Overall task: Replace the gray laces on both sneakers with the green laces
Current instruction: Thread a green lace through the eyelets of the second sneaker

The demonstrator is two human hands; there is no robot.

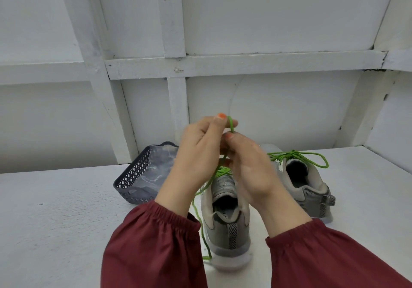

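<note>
A bright green cord lace (pixel 231 124) is held up above a grey mesh sneaker (pixel 225 223), which stands heel-first toward the viewer at six o'clock on the white-painted table (pixel 55 209). The lace is pinched by the curled fingers and thumb of the left hand (pixel 200 151). It is also gripped just below by the thumb and bent fingers of the right hand (pixel 252 169). Only a short loop is shown above the fingertips; how the cord runs between the palms is hidden. The eyelets and toe of the sneaker are covered by both hands. One loose strand is seen trailing down at seven o'clock of the shoe, its end lying on the table beside the heel. A second grey sneaker (pixel 312 187) is set at two o'clock, its toe blocked by the right hand and a green bow (pixel 301 156) tied across its opening. At ten o'clock a dark grey perforated plastic basket (pixel 133 176) is placed; its contents are blurred beneath clear plastic film (pixel 156 167). The wrists are covered by maroon gathered sleeves (pixel 156 243), cut off at the lower edge.
</note>
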